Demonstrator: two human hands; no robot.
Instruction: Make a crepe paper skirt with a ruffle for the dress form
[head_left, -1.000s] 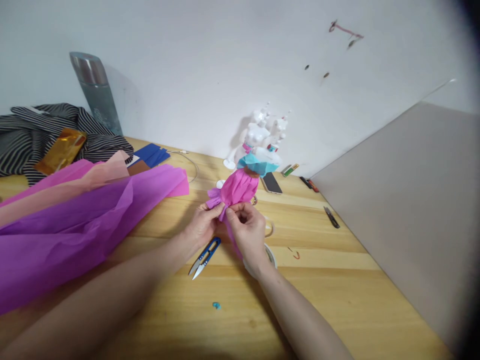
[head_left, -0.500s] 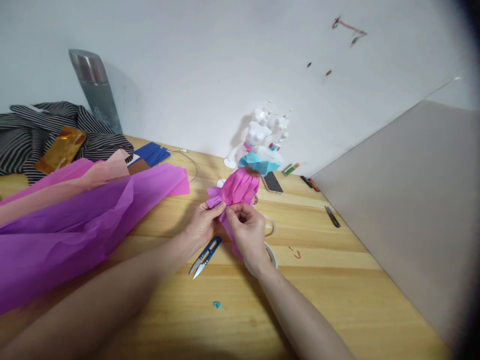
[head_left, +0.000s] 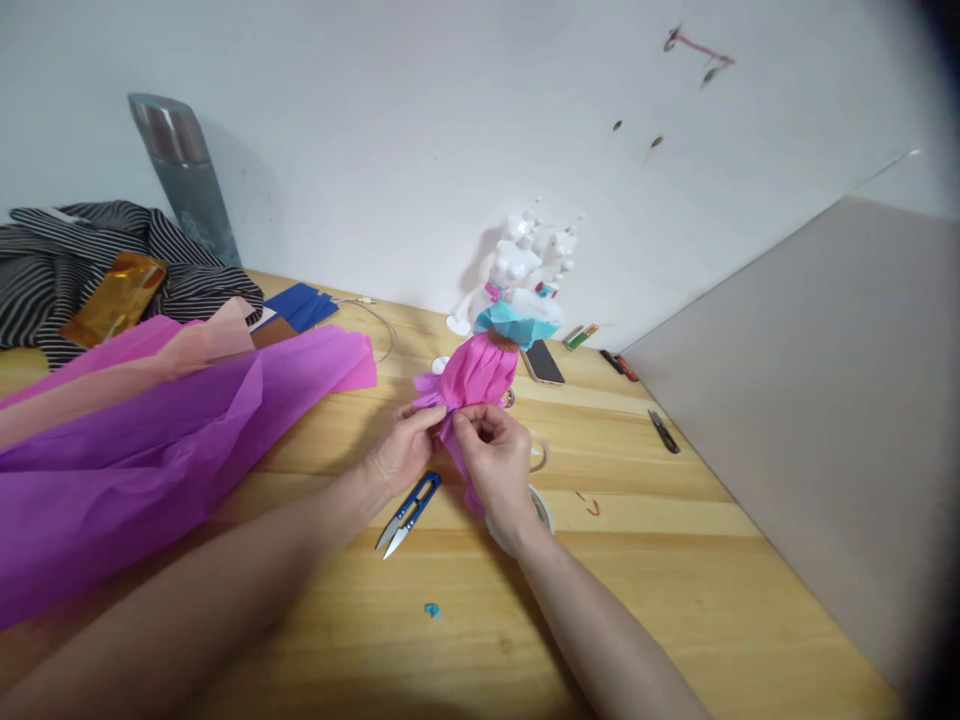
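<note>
Left hand [head_left: 405, 448] pinches purple paper [head_left: 460, 468] at the base of pink pleated paper [head_left: 478, 372]; right hand [head_left: 496, 455] pinches it alongside. Bundle's between them, over the table [head_left: 660, 590]. I'd guess hard tugging tears it; slack left thumb loosens gathers.

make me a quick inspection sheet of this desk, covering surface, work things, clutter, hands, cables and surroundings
Surface: wooden table, visible grain.
Work things: bunched pink paper, with purple paper at its lower end.
Clutter: blue-handled snips, blade tips toward the person; teal scrap; phone; cutter near the right edge.
Hands: left hand and right hand both pinch the purple paper.
Cables: one thin cable, curved on the table.
Surroundings: pale wall with dark spots; bottle behind striped cloth.
</note>
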